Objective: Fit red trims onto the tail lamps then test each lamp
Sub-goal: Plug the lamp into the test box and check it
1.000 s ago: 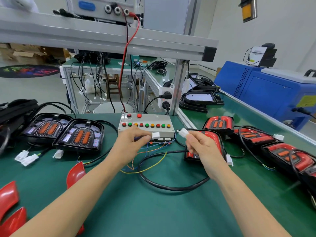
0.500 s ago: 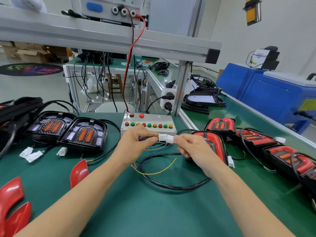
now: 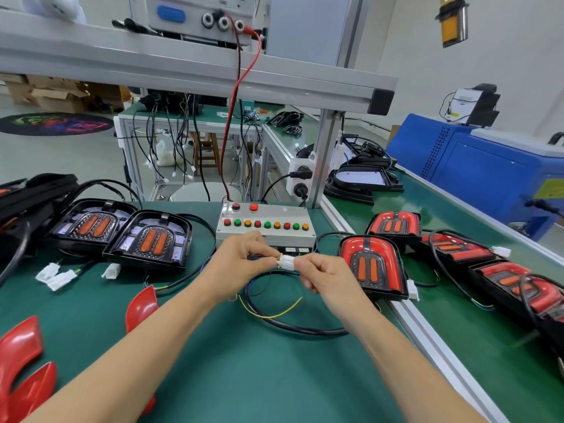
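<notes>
Left hand [image 3: 241, 261] and right hand [image 3: 323, 277] pinch joined white connectors [image 3: 286, 260] together.

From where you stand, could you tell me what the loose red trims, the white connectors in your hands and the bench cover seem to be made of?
Red trims: probably moulded plastic, glossy; bright highlights run along their curved faces.
White connectors, pinched by left hand and right hand: apparently hard plastic, slightly translucent, blocky moulded shape.
Bench cover: likely a rubber or vinyl mat, matt green, with no glare.

1. Both forearms are bare up to the frame edge; no sleeve shows.
2. The left hand [image 3: 241, 261] wears no glove, ring or watch.
3. The right hand [image 3: 324, 277] is likewise bare, with short nails on its fingers [image 3: 300, 264].
</notes>
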